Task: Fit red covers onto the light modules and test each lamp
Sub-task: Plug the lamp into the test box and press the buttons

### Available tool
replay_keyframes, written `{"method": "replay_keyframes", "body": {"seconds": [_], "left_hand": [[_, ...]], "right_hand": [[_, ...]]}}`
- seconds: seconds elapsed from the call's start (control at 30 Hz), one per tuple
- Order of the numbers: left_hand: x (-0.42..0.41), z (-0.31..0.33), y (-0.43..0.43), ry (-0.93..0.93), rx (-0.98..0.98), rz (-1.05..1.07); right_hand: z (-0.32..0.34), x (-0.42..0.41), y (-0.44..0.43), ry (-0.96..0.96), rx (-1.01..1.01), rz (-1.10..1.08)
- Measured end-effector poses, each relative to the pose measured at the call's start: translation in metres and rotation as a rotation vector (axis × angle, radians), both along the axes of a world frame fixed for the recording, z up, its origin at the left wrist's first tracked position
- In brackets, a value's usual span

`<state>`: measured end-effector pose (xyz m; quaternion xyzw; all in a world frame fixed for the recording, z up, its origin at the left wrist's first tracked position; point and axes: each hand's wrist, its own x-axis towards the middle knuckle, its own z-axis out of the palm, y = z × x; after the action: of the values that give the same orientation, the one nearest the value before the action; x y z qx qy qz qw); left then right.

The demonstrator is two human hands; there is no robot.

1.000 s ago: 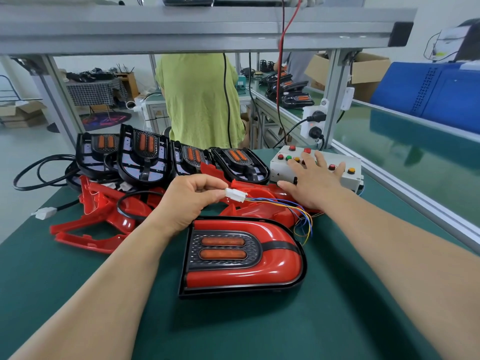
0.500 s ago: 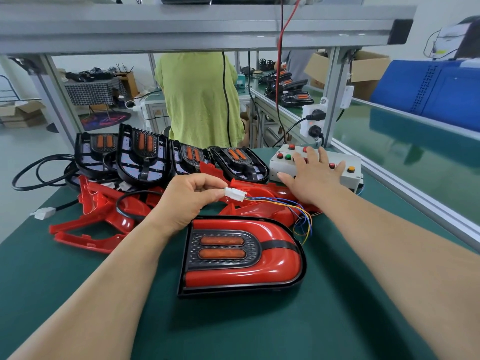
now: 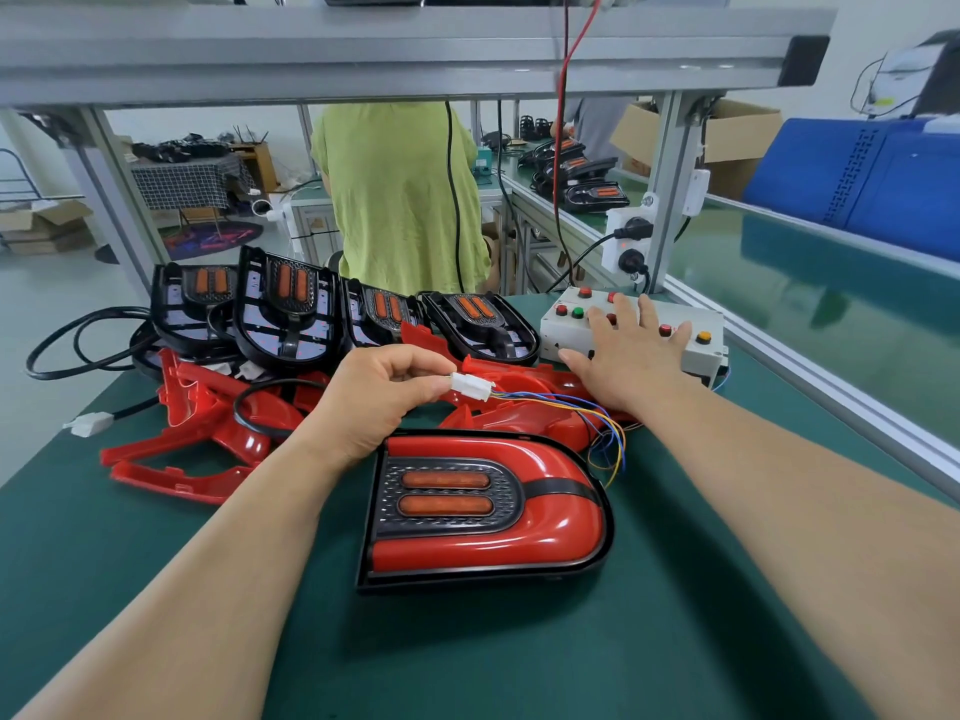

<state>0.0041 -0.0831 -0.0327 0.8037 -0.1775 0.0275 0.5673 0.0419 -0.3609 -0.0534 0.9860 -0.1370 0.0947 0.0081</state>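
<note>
A lamp with its red cover fitted (image 3: 488, 506) lies on the green mat in front of me, its two orange strips unlit. My left hand (image 3: 374, 402) pinches the white connector (image 3: 470, 385), where coloured wires (image 3: 582, 413) run off to the right. My right hand (image 3: 631, 350) lies with fingers spread on the white button box (image 3: 706, 335), fingertips among its red and green buttons. Several bare black light modules (image 3: 291, 309) lean in a row at the back. Loose red covers (image 3: 202, 433) are piled in front of them.
A black cable with a white plug (image 3: 88, 423) lies at the left edge. An aluminium frame post (image 3: 670, 194) with a socket block stands behind the button box. A person in a green shirt (image 3: 400, 194) stands beyond the bench. A conveyor rail (image 3: 831, 376) runs along the right.
My right hand has slid further forward onto the button box, fingers reaching higher among the buttons. My left hand keeps the connector in the same place.
</note>
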Motion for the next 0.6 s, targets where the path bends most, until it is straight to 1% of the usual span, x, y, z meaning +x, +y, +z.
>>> {"method": "replay_keyframes", "body": {"seconds": [0.6], "left_hand": [[-0.0012,0.0034,-0.0031,-0.026,0.028,0.027]], "right_hand": [[-0.0005,0.0032,-0.0017,-0.015,-0.004,0.005]]}}
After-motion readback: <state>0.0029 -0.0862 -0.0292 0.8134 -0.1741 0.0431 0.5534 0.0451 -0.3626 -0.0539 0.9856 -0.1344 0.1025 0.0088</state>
